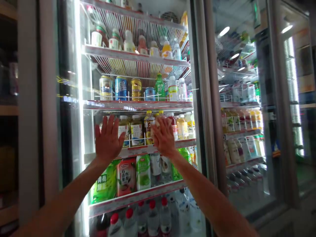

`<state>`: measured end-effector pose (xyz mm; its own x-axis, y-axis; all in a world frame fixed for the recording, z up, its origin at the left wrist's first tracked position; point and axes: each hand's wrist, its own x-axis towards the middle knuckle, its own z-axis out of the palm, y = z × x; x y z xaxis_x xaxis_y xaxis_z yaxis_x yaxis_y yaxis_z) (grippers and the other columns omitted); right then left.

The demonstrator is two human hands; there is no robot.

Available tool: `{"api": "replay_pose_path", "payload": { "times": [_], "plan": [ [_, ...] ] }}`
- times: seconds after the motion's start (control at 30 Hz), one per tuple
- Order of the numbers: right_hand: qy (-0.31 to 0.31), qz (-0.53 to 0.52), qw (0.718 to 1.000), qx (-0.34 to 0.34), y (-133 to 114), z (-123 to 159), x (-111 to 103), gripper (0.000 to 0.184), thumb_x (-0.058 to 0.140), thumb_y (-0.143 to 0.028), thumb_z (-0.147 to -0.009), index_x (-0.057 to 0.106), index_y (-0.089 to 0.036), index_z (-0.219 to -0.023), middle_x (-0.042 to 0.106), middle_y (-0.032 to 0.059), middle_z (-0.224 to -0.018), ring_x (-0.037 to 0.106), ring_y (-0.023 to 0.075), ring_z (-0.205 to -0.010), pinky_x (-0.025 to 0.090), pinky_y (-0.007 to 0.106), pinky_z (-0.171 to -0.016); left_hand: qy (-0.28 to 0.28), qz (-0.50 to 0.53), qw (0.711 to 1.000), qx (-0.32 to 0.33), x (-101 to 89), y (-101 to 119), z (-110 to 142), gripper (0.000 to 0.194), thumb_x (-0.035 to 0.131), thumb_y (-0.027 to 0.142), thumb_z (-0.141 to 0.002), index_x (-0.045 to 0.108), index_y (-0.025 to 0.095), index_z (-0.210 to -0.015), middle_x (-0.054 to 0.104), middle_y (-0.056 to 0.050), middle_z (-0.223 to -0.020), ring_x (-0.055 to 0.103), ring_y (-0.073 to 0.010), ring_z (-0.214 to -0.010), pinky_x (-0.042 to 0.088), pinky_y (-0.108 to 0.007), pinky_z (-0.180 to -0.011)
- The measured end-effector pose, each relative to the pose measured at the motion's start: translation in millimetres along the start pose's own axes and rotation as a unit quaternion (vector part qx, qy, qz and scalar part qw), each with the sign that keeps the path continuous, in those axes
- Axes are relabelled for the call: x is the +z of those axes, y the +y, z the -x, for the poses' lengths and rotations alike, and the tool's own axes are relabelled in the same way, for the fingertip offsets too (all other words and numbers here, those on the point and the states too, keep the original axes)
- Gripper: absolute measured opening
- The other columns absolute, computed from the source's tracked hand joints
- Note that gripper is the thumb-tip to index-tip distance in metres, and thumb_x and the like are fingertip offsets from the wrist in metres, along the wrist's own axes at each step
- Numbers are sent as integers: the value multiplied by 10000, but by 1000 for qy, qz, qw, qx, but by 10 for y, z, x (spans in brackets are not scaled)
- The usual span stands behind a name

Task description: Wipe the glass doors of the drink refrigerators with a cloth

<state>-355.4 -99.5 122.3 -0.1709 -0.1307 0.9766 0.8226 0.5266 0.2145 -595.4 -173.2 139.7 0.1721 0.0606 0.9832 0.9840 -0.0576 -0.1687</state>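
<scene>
My left hand lies flat with fingers spread against the glass door of a lit drinks fridge, and holds nothing. To its right, my right hand presses a pale, crumpled cloth to the same glass; most of the cloth is hidden under the palm and fingers. Behind the glass, near both hands, a shelf carries bottled drinks, among them a tea bottle. Below stand a red carton and a green carton.
The metal door frame runs upright right of my arm. Beyond it, a second glass-fronted fridge holds more bottles. A light strip glows along the left inside edge. Red-capped bottles fill the bottom.
</scene>
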Motion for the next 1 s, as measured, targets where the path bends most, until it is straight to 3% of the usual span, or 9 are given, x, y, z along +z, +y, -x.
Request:
{"api": "replay_pose_path", "payload": {
  "times": [0.07,0.23,0.3,0.4,0.47,0.63,0.7,0.87,1.0],
  "plan": [
    [-20,1,1000,-17,47,56,-32,434,422,-298,-864,427,-276,-1298,264,27,-1474,147,219,-1387,236,469,-1106,0,0,1000,7,-2,-19,21,581,367,388,-884,237,168,-1406,232,-100,-1474,146,-257,-1379,90,-477,-1120],
    [105,57,961,249,565,197,-90,492,346,-256,-873,349,-159,-1355,273,136,-1455,187,280,-1366,249,589,-1048,7,-10,1000,12,8,-15,50,588,379,374,-883,225,160,-1409,222,-109,-1475,139,-265,-1380,92,-495,-1116],
    [98,40,968,227,429,203,-69,498,346,-256,-874,341,-143,-1359,241,140,-1468,158,281,-1376,252,573,-1058,9,-9,1000,9,14,2,69,591,379,369,-884,213,160,-1411,213,-110,-1477,128,-266,-1382,89,-501,-1115],
    [6,-7,999,41,74,189,-53,480,381,-258,-866,376,-194,-1342,248,71,-1477,128,239,-1391,251,480,-1102,9,0,1000,12,22,23,144,595,384,362,-883,196,175,-1415,195,-106,-1483,118,-263,-1383,90,-501,-1116],
    [-18,-10,1000,-8,58,198,-71,484,390,-260,-862,371,-225,-1345,283,43,-1464,149,221,-1388,254,460,-1107,6,3,1000,22,29,33,216,606,401,359,-877,189,185,-1417,197,-102,-1483,125,-257,-1383,93,-493,-1118],
    [132,44,966,216,494,283,-79,517,360,-243,-867,334,-118,-1368,299,162,-1439,214,288,-1360,273,560,-1051,1,-4,1000,14,34,72,322,633,419,349,-866,165,190,-1423,176,-94,-1489,113,-250,-1385,74,-491,-1122],
    [130,33,970,204,398,319,-53,536,361,-239,-863,304,-119,-1382,269,160,-1455,183,284,-1372,265,558,-1058,-6,-4,1000,10,28,81,321,633,417,347,-866,163,188,-1423,167,-92,-1492,105,-250,-1387,70,-493,-1122],
    [-16,-35,999,-11,101,422,-67,524,388,-252,-850,332,-223,-1370,312,46,-1455,173,206,-1383,243,465,-1110,-12,19,1000,1,23,67,318,611,414,355,-865,206,192,-1415,190,-91,-1488,118,-255,-1384,68,-483,-1122],
    [98,31,976,190,406,440,-81,518,340,-257,-863,326,-162,-1372,309,120,-1443,201,269,-1367,250,561,-1066,-17,9,1000,2,34,65,325,630,412,360,-864,169,200,-1423,158,-80,-1496,99,-252,-1387,51,-476,-1126]
  ]
}}
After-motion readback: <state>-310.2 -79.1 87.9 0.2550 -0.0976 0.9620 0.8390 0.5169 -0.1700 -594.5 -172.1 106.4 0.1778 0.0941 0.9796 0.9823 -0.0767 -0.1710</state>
